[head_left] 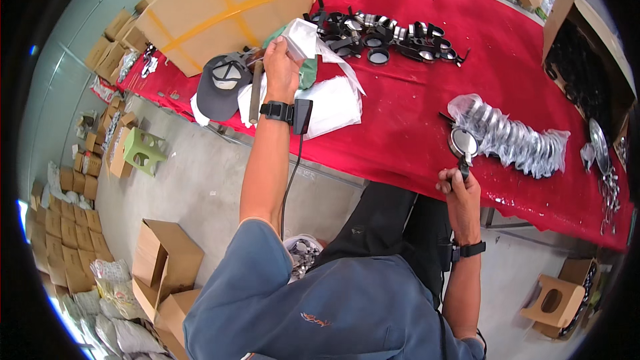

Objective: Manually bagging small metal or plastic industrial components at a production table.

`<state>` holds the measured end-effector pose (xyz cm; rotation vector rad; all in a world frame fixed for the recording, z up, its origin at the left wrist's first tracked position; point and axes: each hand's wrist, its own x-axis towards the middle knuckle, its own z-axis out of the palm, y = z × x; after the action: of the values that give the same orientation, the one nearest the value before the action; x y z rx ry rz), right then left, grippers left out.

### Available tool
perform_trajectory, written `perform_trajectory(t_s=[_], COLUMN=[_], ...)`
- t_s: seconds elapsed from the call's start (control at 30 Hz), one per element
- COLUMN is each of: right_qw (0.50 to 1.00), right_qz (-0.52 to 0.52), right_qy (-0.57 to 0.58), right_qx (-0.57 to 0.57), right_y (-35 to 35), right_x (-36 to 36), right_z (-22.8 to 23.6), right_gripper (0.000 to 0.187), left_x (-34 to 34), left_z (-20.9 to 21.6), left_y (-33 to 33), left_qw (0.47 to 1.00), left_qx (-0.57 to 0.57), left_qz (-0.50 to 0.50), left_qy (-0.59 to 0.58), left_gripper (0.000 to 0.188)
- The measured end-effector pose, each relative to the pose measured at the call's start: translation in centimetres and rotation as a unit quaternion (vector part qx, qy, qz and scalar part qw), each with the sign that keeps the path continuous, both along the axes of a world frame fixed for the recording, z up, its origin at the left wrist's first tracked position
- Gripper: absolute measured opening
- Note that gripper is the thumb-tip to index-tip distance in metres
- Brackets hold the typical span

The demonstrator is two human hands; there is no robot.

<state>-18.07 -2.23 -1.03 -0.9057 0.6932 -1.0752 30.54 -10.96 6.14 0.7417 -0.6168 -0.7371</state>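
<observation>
My left hand [281,67] is closed on a clear plastic bag [301,39], raised over the left part of the red-covered table. Beneath it lie white plastic sheets [333,103] and something green. Close to the table's front edge, my right hand [461,197] pinches the black end of a small round mirror [463,142], whose shiny disc points away from me. Just beyond that hand is a row of round metal-rimmed pieces [510,137] wrapped in clear plastic. Farther back, several loose black-and-silver round pieces [378,55] lie in a cluster.
A large taped carton [233,10] stands at the back left, with a dark cap [223,87] before it. On the right is an open carton [593,60] with black contents. A green stool [143,150], open boxes [163,260] and stacked cartons occupy the floor at left.
</observation>
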Motion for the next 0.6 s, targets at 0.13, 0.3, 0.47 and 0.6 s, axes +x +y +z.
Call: perform_trajectory(t_s=[0.13,0.3,0.47,0.6], right_qw=[1.000,1.000,1.000,1.000], right_qz=[-0.005,-0.003,-0.007,-0.009], right_qy=[-0.007,-0.019,-0.025,-0.017], right_qx=[0.007,0.007,0.004,-0.006], right_y=[0.3,0.0,-0.5,-0.3], right_x=[-0.8,-0.8,-0.2,-0.3], right_z=[-0.8,-0.7,-0.5,0.5], right_gripper=[0.024,0.025,0.025,0.025], left_x=[1.8,2.5,2.1,1.1], left_z=[0.8,1.1,0.5,0.2], left_y=[0.8,1.0,1.9,0.7], left_qw=[1.000,0.996,0.939,0.996], left_qx=[0.020,-0.017,-0.122,-0.058], left_qz=[0.003,-0.086,-0.284,-0.052], left_qy=[-0.010,0.015,0.152,0.036], left_gripper=[0.031,0.045,0.050,0.043])
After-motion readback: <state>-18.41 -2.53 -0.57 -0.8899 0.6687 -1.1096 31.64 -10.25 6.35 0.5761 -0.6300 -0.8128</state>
